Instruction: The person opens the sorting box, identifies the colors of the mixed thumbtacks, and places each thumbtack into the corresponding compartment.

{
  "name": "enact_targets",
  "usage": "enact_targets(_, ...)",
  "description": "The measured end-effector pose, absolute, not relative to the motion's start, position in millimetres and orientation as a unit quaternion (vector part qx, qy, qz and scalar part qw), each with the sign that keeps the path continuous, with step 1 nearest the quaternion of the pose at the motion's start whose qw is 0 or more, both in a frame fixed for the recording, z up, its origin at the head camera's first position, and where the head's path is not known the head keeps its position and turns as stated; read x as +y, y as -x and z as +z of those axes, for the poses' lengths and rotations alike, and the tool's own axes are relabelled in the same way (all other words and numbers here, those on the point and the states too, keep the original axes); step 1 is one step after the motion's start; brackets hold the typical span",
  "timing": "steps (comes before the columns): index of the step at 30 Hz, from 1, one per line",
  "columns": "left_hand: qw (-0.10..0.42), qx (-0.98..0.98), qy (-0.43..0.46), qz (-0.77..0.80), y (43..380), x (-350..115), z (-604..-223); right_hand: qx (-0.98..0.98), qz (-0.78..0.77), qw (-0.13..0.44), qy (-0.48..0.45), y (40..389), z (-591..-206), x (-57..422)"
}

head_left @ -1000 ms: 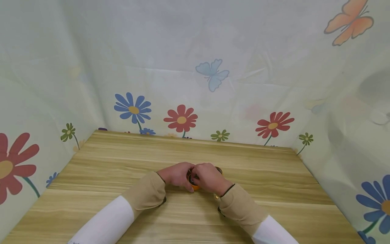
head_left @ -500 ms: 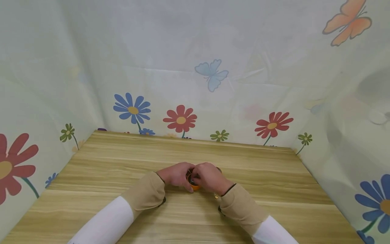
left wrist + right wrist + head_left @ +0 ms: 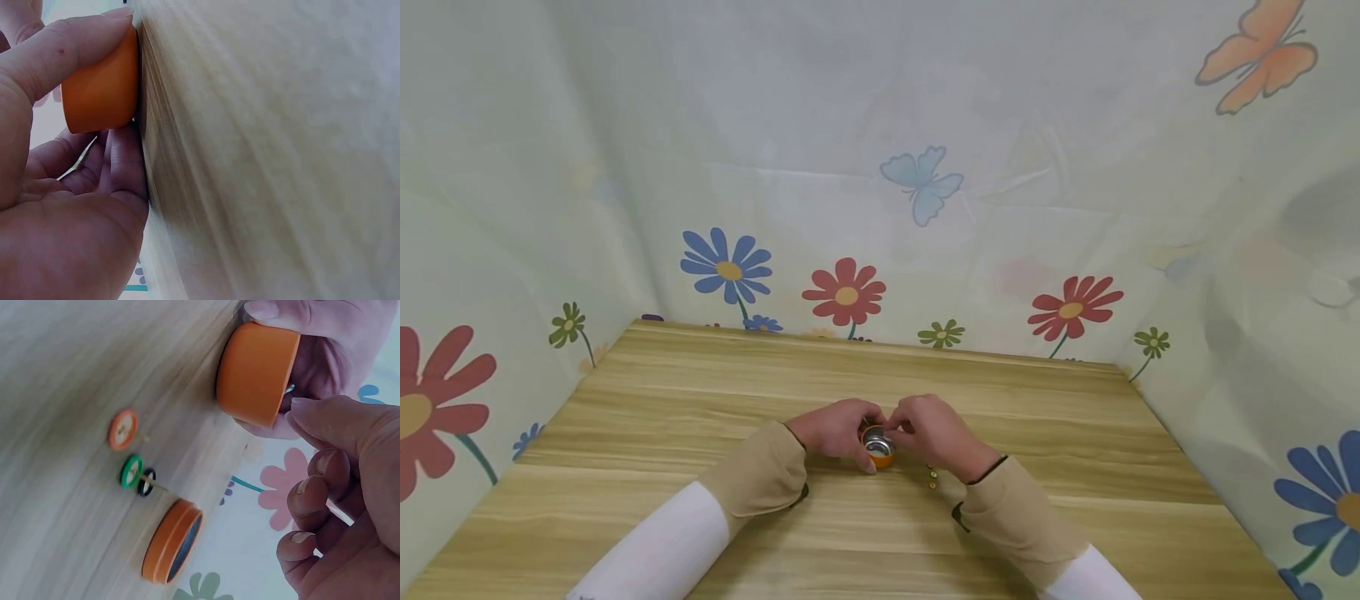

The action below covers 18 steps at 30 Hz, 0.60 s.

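Observation:
My left hand [image 3: 842, 431] grips an orange round tin [image 3: 882, 460] standing on the table, thumb at its near side and fingers around the far side. The tin's mouth faces up, showing a shiny metal inside. My right hand [image 3: 936, 433] is at the tin's right rim, thumb and index finger pinched together. A small piece with a pale blue edge [image 3: 290, 389] shows at those fingertips, mostly hidden by them. On the table lie small discs with pale middles and pin-like stems: an orange-rimmed disc [image 3: 123, 429], a green-rimmed disc [image 3: 131, 471] and a black-rimmed disc [image 3: 147, 482].
An orange round lid [image 3: 161, 540] with a dark inside lies beyond the discs in the right wrist view; my right hand hides it in the head view. The wooden table [image 3: 737, 375] meets a flower-printed cloth [image 3: 790, 208] at the back and sides.
My right hand has come up out of the tin and moved a little right, uncovering its metal inside and more of the small discs. My left hand keeps its grip on the tin.

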State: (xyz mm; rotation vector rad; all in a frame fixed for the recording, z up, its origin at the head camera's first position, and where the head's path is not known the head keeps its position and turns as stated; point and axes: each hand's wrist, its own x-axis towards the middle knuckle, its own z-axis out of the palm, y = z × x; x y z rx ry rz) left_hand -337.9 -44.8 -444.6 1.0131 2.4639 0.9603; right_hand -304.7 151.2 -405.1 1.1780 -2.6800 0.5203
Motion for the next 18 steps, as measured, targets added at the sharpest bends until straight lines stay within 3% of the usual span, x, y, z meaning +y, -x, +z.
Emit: enact_targets(18,0.144,0.851,-0.368,0.345,338,-43,-445,-0.928,0.08,0.043,-0.361,288,-404,188)
